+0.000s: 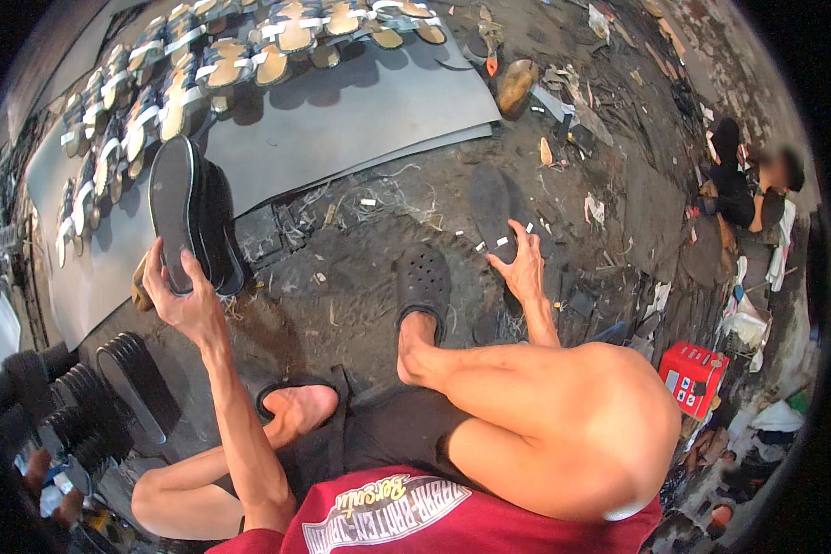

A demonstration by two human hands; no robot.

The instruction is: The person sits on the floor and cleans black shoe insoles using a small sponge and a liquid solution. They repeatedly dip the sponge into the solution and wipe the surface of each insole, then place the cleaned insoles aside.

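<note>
At the left of the frame, the left hand point(185, 300) has its fingers and thumb closed around the lower end of an elongated black sole with a thin pale line along its rim point(175, 198). This sole stands tilted, its rounded top pointing toward the upper part of the frame, and more dark soles point(217, 226) sit close against its right side.

Right of centre, the right hand point(523, 272) has its thumb and fingers spread apart, with a wide gap between them. Its fingertips are beside the lower end of a flat dark-grey sole point(489, 198) lying on the dirty dark ground point(342, 254); whether they touch it, I cannot tell. Small white pieces point(501, 241) lie near these fingertips.

At the centre, a dark clog with round holes point(423, 277) covers the person's right foot. Across the upper left lies a large smooth grey sheet point(360, 125), bearing rows of sandals with tan footbeds and white bands point(226, 69). In the lower left stands a row of black soles point(143, 383). At the lower right is a red box point(692, 374).
</note>
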